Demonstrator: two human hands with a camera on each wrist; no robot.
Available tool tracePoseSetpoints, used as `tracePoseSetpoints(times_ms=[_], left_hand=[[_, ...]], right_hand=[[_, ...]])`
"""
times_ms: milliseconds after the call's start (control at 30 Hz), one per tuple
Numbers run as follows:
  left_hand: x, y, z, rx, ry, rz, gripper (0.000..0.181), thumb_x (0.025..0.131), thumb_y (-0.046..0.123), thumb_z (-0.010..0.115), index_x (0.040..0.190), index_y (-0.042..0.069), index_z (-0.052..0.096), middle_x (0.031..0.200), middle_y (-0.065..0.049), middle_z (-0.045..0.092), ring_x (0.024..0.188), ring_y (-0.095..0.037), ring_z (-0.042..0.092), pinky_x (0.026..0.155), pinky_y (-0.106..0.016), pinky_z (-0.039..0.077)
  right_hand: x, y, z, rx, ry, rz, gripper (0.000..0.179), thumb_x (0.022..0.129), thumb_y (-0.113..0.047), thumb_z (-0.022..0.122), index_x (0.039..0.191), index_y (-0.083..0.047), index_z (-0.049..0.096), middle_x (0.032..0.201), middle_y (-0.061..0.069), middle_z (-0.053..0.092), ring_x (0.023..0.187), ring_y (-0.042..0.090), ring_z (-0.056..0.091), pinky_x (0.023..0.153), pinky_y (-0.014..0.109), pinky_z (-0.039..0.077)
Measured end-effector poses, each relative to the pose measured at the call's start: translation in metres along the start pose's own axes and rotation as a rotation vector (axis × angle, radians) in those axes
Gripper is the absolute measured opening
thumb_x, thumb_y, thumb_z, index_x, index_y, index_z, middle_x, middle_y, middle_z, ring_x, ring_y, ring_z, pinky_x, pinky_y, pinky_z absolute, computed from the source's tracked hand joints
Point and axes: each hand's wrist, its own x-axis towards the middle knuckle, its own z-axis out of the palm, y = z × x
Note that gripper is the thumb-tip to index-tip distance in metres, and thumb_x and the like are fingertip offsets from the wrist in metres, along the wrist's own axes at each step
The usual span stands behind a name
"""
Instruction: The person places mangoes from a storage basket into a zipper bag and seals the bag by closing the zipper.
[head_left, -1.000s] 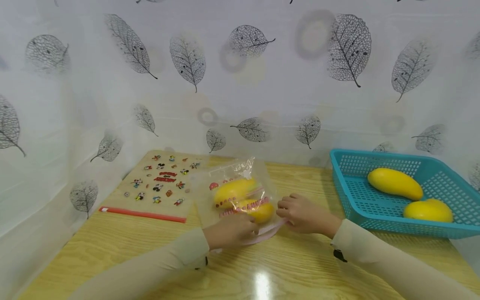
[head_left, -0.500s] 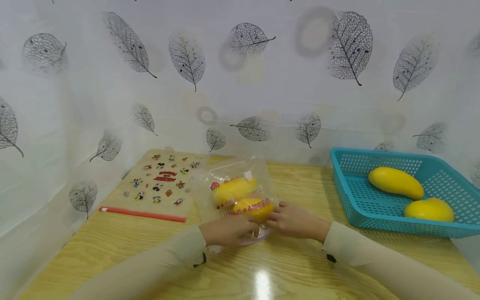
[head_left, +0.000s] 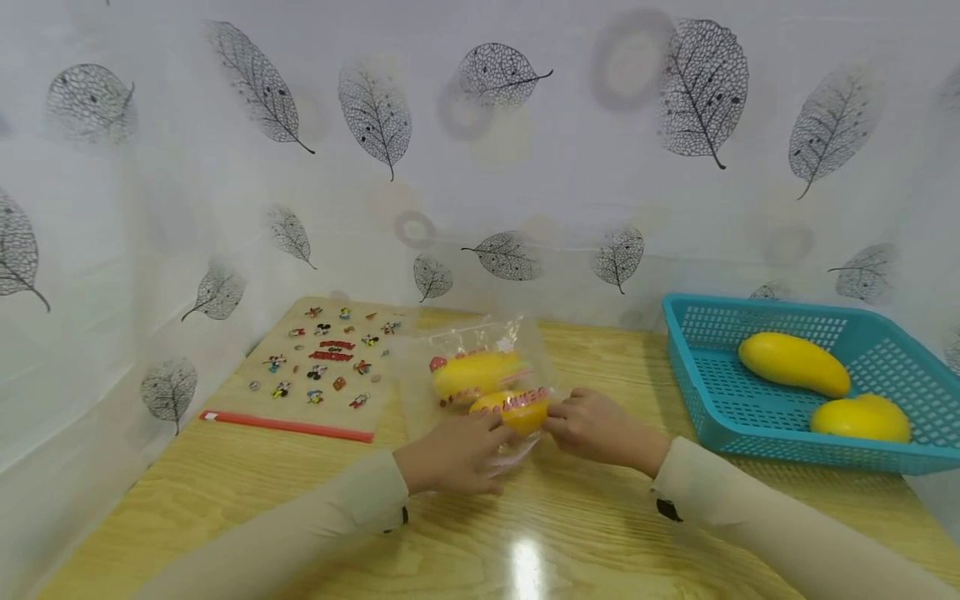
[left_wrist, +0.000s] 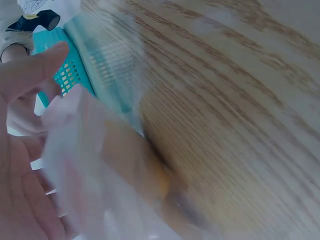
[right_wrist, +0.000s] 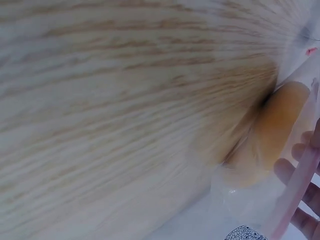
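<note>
A clear zip bag (head_left: pixel 420 367) with red print lies on the table, holding two yellow mangoes (head_left: pixel 472 373). My right hand (head_left: pixel 600 429) pinches the bag's edge on its near right side; in the right wrist view the fingers (right_wrist: pixel 285 170) meet the pink zip strip (right_wrist: pixel 297 192). At the bag's near edge is my left hand (head_left: pixel 453 454), its thumb held apart from its fingers. The left wrist view has the thumb (left_wrist: pixel 37 67) clear of the bag's mouth (left_wrist: pixel 75 107) and the fingers partly hidden behind the plastic.
To the left, a flat zip bag (head_left: pixel 300 392) with cartoon print and a red slider strip (head_left: pixel 288 426) lies on the wooden table (head_left: pixel 247 500). A blue plastic basket (head_left: pixel 787 450) on the right holds two more mangoes (head_left: pixel 795 363). A leaf-patterned curtain (head_left: pixel 450 167) stands behind.
My right hand moved left along the bag's edge, then slightly back up. My left hand's grip on the near edge has loosened, thumb now apart. The bag's near edge has lifted and folded in.
</note>
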Motion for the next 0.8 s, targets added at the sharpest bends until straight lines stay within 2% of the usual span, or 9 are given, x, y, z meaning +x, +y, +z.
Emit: tracePoseSetpoints(times_ms=[100,233,300,367,467,533,700,800], left_hand=[[0.0,0.002,-0.001,0.087,0.007,0.001,0.065,0.073,0.055,0.07,0.123,0.018,0.05,0.107,0.002,0.053,0.091,-0.01,0.049,0.075,-0.022,0.048],[0.001,0.003,-0.004,0.111,0.043,-0.011,0.044,0.08,0.033,0.068,0.117,0.017,0.051,0.103,0.001,0.052,0.088,-0.011,0.049,0.073,-0.023,0.047],[0.001,0.004,-0.007,0.104,0.079,-0.035,0.035,0.081,0.022,0.065,0.113,0.016,0.053,0.099,0.001,0.053,0.083,-0.011,0.049,0.07,-0.022,0.047],[0.001,0.003,-0.011,0.091,0.131,-0.066,0.026,0.082,0.017,0.064,0.107,0.015,0.057,0.096,0.001,0.056,0.078,-0.011,0.051,0.064,-0.021,0.047],[0.001,0.002,-0.017,0.074,0.22,-0.092,0.015,0.083,0.014,0.063,0.099,0.014,0.063,0.096,0.0,0.063,0.073,-0.011,0.058,0.06,-0.02,0.048],[0.002,0.0,-0.02,0.054,0.267,-0.089,0.011,0.085,0.011,0.061,0.095,0.014,0.065,0.095,-0.001,0.067,0.075,-0.012,0.063,0.062,-0.02,0.051],[0.003,-0.003,-0.024,0.007,0.309,-0.082,0.008,0.089,0.008,0.059,0.093,0.01,0.065,0.089,-0.001,0.066,0.075,-0.012,0.064,0.064,-0.021,0.053],[0.004,-0.004,-0.026,0.014,0.32,-0.076,0.007,0.089,0.009,0.059,0.093,0.01,0.065,0.087,0.0,0.065,0.073,-0.011,0.062,0.062,-0.02,0.052]], right_hand=[[0.001,0.002,-0.002,0.05,0.025,0.038,0.015,0.068,-0.013,0.074,0.075,-0.015,0.062,0.069,-0.007,0.062,0.05,0.004,0.049,0.051,0.021,0.042],[0.001,0.006,-0.004,0.109,0.069,0.092,0.015,0.068,-0.01,0.073,0.073,-0.014,0.059,0.065,-0.006,0.056,0.048,0.004,0.037,0.048,0.019,0.035],[0.0,0.009,-0.006,0.138,0.085,0.118,0.015,0.068,-0.008,0.072,0.073,-0.014,0.06,0.065,-0.006,0.055,0.048,0.003,0.033,0.047,0.018,0.033],[0.0,0.011,-0.008,0.154,0.095,0.132,0.013,0.068,-0.008,0.071,0.074,-0.014,0.061,0.065,-0.006,0.055,0.049,0.003,0.032,0.047,0.018,0.032],[-0.001,0.014,-0.01,0.175,0.109,0.143,0.013,0.067,-0.007,0.07,0.075,-0.014,0.063,0.067,-0.006,0.057,0.05,0.003,0.037,0.049,0.018,0.035],[-0.001,0.015,-0.011,0.178,0.113,0.143,0.013,0.067,-0.008,0.071,0.076,-0.014,0.064,0.071,-0.006,0.059,0.053,0.004,0.044,0.051,0.02,0.04],[0.001,0.013,-0.012,0.163,0.085,0.117,0.027,0.066,-0.018,0.078,0.09,-0.013,0.067,0.087,0.001,0.063,0.069,0.011,0.059,0.061,0.027,0.051],[0.005,0.009,-0.009,0.135,0.052,0.085,0.037,0.065,-0.021,0.082,0.097,-0.01,0.066,0.093,0.003,0.064,0.076,0.015,0.063,0.066,0.029,0.054]])
